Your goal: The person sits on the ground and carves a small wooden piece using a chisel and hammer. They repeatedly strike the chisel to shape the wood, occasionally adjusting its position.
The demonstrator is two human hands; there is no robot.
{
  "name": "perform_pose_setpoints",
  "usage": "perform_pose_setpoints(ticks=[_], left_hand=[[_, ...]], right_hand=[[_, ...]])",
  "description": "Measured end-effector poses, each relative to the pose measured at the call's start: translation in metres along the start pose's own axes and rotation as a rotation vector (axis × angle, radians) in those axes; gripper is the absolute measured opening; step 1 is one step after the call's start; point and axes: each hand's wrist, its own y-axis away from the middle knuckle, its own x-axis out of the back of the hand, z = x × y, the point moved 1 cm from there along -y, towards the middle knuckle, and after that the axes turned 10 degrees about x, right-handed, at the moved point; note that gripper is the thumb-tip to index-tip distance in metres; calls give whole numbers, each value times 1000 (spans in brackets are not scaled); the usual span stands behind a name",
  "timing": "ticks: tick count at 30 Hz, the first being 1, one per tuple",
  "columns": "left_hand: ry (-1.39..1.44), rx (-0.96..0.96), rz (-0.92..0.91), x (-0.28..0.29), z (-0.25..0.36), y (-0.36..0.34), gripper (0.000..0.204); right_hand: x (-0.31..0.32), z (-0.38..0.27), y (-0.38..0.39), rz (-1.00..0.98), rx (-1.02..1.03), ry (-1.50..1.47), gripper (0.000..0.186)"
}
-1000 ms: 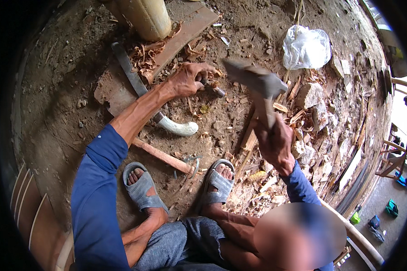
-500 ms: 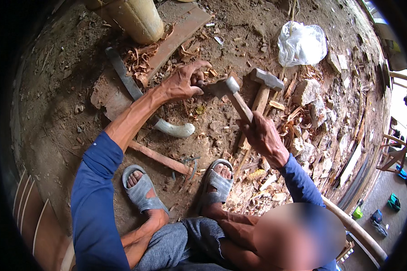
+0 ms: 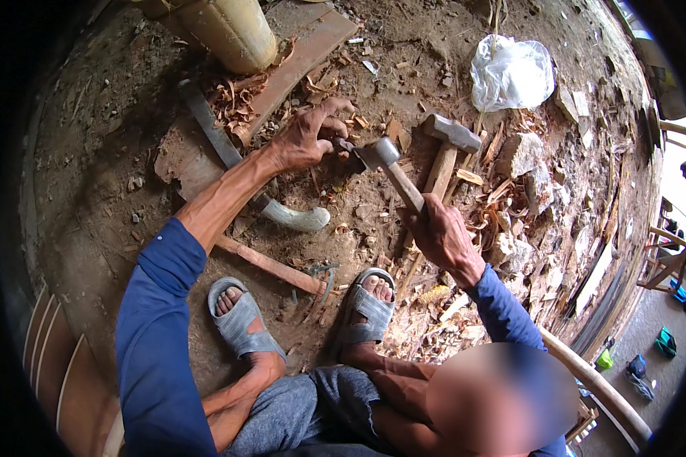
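Note:
My right hand (image 3: 438, 236) grips the wooden handle of a small hatchet (image 3: 383, 154), its metal head pointing up and its blade toward the left. My left hand (image 3: 305, 137) hovers just left of the blade, fingers curled but apart, with nothing visible in them. A small dark piece (image 3: 352, 158) shows at the blade's edge; whether it is part of the head or separate, I cannot tell. Beneath my left forearm lies a long-bladed knife (image 3: 209, 122) with a pale curved handle. A sledgehammer (image 3: 451, 133) rests on the ground just right of the hatchet.
A wooden tool handle (image 3: 270, 265) lies before my sandalled feet. Curled shavings (image 3: 240, 99) cover part of a plank (image 3: 312, 49) beside a yellowish container (image 3: 232, 34). Farther right are a clear plastic bag (image 3: 512, 72), stones (image 3: 522, 156) and scattered wood chips.
My left hand has drawn slightly left, away from the hatchet head, with its fingers opening. The hatchet has shifted a little down and left in my right hand.

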Motion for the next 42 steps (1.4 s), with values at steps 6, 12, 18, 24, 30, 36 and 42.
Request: perform_pose_setpoints(ticks=[6, 12, 18, 24, 30, 36, 42], left_hand=[[33, 98, -22, -2, -4, 2, 73], [-15, 147, -79, 1, -1, 1, 77], [21, 140, -60, 1, 2, 2, 70], [11, 93, -59, 2, -2, 1, 72], [-28, 117, -106, 0, -5, 2, 82], [43, 164, -96, -1, -3, 2, 79], [34, 187, -134, 1, 0, 0, 76]], right_hand=[[6, -14, 17, 264, 128, -35, 28], [-1, -21, 4, 218, 155, -45, 28], [11, -26, 3, 155, 85, 33, 32], [19, -35, 7, 426, 465, 138, 24], [8, 10, -4, 139, -148, -22, 28], [19, -15, 12, 252, 178, 23, 29], [8, -24, 10, 251, 173, 20, 32]])
